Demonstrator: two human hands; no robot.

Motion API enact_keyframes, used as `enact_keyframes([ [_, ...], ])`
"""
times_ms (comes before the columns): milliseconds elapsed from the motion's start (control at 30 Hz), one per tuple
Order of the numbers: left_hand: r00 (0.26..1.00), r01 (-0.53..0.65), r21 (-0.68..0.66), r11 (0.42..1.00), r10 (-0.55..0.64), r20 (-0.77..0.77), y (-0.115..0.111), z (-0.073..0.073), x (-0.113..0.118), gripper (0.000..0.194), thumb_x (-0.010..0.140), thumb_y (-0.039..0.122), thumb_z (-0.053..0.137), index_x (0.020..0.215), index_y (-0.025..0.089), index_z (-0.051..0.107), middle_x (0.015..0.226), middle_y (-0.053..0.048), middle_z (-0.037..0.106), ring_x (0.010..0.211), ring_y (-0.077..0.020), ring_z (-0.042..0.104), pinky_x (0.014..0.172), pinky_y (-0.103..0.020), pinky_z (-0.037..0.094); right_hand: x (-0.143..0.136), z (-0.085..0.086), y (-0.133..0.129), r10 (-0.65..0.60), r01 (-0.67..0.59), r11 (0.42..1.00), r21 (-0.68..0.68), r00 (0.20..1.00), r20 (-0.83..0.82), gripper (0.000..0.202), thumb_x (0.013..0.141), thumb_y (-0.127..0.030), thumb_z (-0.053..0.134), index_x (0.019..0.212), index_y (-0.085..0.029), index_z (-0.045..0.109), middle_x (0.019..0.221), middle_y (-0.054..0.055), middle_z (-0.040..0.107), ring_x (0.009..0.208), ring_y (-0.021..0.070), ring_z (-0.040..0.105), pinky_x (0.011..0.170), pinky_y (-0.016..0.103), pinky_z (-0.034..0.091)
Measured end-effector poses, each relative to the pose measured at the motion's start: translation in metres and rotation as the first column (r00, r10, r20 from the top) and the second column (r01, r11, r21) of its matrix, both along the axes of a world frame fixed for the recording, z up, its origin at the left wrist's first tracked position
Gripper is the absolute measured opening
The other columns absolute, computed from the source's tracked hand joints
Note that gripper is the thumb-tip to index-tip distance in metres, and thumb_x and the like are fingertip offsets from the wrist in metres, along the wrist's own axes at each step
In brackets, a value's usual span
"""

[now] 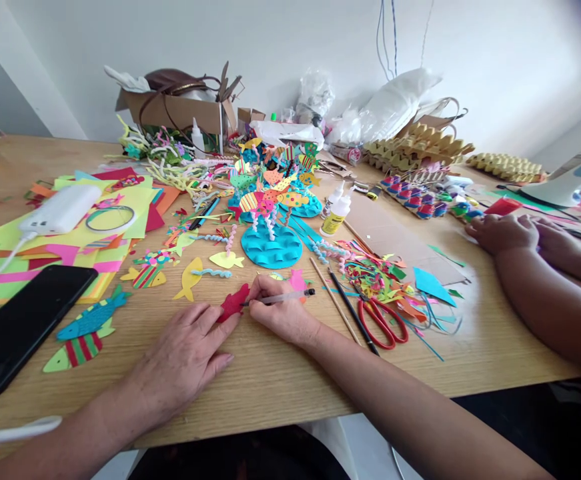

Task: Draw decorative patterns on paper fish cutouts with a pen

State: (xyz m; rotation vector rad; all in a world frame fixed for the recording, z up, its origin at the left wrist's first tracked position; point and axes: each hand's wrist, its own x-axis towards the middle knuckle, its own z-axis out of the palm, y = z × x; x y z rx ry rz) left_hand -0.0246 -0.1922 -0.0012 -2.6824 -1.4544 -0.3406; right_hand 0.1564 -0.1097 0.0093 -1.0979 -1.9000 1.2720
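At far left, a black phone (33,323) flat on the wooden table (260,393). Behind the phone, a pile of coloured paper (133,237), with a white power strip (65,210) and a roll of tape (110,218) on top. Just right of the phone, a blue fish (90,320) partly over a light green fish (60,360) with red stripes. Farther right, a yellow fish (188,280) touching a twisted blue stem (213,273).

Near the middle, left hand (183,350) palm down, fingers spread, fingertips against the lower left part of a red fish (233,303). Red fish flat on the table, between both hands. On its other side, right hand (283,313) closed around a pen (280,298) in a writing grip, with the tip at the fish's right edge. Exact contact of tip and fish too small to tell.

Behind the hands, a wavy blue base (271,248) under colourful fish on twisted stems. To the right, two glue bottles (336,217), then a thin wooden stick (337,301), a black pencil (354,313) and red-handled scissors (386,327) beside a heap of paper scraps (373,270). Farther back, painted egg cartons (413,198). At far right, another person's hands (507,233) on the table near a white appliance (570,177).
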Motion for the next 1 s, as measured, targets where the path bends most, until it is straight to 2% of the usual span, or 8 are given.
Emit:
enact_keyframes([
  [267,0.999,-0.008,0.027,1.0,0.007,0.035,0.0017,-0.0021,0.0049,0.041,0.085,0.022,0.055,0.125,0.017,0.052,0.11,-0.009,0.055,0.101,-0.0256,0.045,0.089,-0.043,0.043,-0.0002,-0.0012,0.0008,-0.008,0.008,1.0,0.017,1.0,0.001,0.007,0.063,-0.012,0.052,0.061,-0.018,0.048,0.058,-0.005,0.05,0.055,0.0085,0.043,0.05,0.019,0.032],
  [533,0.999,-0.037,0.049,0.998,0.035,0.041,0.0001,-0.0043,0.006,0.044,0.082,0.021,0.058,0.125,0.019,0.051,0.115,-0.009,0.052,0.104,-0.0266,0.045,0.092,-0.043,0.042,0.0004,-0.0046,0.0029,0.004,-0.002,0.999,0.036,0.998,-0.066,0.006,0.062,-0.015,0.05,0.061,-0.018,0.046,0.055,-0.006,0.047,0.052,0.008,0.039,0.048,0.019,0.031],
  [1000,0.999,-0.027,0.081,0.996,0.024,0.04,-0.0007,-0.0093,0.0044,0.043,0.084,0.022,0.055,0.127,0.018,0.051,0.118,-0.011,0.049,0.106,-0.0272,0.043,0.092,-0.044,0.041,0.0014,-0.0016,0.0015,0.025,-0.024,0.999,0.039,0.999,-0.022,0.005,0.062,-0.018,0.051,0.061,-0.019,0.046,0.058,-0.003,0.05,0.054,0.0095,0.042,0.049,0.02,0.032],
])
